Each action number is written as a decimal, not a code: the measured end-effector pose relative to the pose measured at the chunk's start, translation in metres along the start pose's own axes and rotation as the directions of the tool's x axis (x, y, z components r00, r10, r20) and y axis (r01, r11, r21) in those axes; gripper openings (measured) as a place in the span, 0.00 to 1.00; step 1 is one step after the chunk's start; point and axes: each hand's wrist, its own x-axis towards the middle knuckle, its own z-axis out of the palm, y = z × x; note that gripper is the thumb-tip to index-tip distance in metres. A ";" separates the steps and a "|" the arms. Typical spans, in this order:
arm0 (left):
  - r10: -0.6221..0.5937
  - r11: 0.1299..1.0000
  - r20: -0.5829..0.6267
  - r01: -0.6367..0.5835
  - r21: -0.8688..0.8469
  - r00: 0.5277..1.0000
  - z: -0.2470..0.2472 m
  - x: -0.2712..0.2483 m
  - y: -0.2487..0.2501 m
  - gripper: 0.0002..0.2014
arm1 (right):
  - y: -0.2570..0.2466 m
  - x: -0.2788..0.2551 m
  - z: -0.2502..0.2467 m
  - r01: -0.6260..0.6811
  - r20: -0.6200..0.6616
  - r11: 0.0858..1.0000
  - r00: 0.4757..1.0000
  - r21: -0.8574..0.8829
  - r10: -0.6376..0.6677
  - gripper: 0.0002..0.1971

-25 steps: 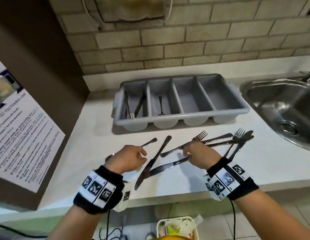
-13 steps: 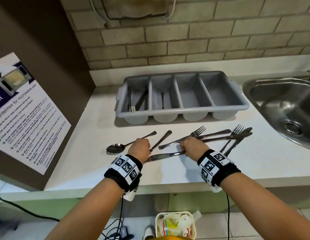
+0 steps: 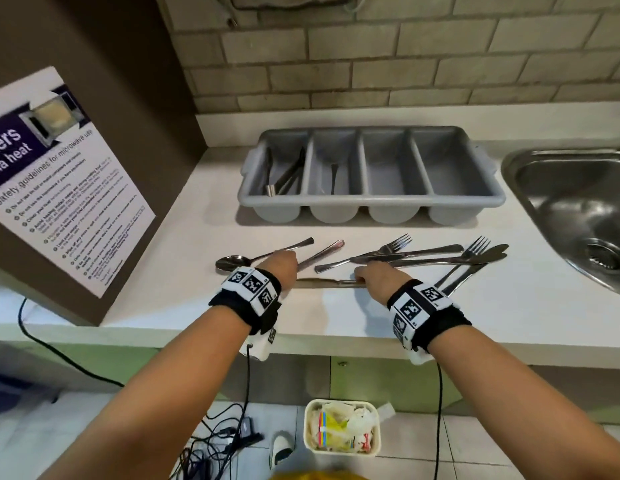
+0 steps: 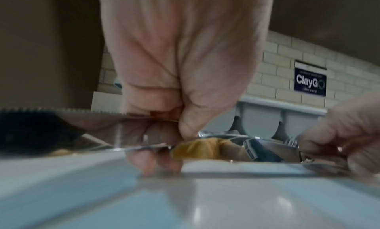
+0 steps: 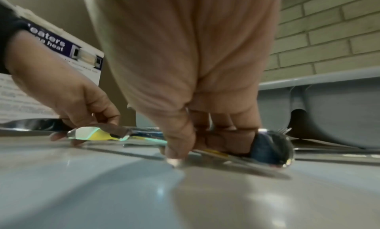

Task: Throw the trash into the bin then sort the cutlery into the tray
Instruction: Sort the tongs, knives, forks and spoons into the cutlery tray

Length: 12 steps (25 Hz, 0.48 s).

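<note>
- The knife (image 3: 331, 283) lies flat on the table (image 3: 509, 306), long axis running left to right, parallel to the table's near edge.
- The left hand (image 3: 282, 268) forms a grip clamped on the blade end; thumb and fingers pinch the serrated blade (image 4: 82, 115).
- The right hand (image 3: 378, 277) forms a grip clamped on the handle end, fingertips (image 5: 174, 156) touching the table.
- The tray (image 3: 371, 202) sits beyond both grips, its compartments running away from the person, so crosswise to the knife.
- Judgement: the knife needs a quarter turn before lowering into a compartment.
- The left grip is nearer the leftmost compartment, which already holds cutlery (image 3: 288, 174).
</note>
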 end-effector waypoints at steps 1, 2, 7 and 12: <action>-0.010 0.998 -0.016 0.009 -0.067 1.000 -0.006 -0.004 -0.002 0.18 | 0.001 -0.005 -0.001 0.004 -0.021 1.000 1.000 0.025 -0.003 0.19; -0.001 0.983 -0.049 -0.008 -0.185 0.999 -0.012 -0.009 -0.005 0.14 | 0.001 -0.011 -0.003 0.011 -0.058 0.999 0.998 0.047 -0.008 0.19; 0.015 0.542 -0.265 -0.230 -0.809 0.964 -0.037 -0.031 -0.014 0.13 | 0.003 -0.049 -0.018 0.109 -0.285 0.959 0.958 0.261 -0.031 0.16; -0.045 0.076 -0.294 -0.291 -0.954 0.955 -0.065 -0.044 -0.008 0.17 | -0.016 -0.047 -0.019 0.111 -0.395 0.898 0.916 0.426 0.075 0.13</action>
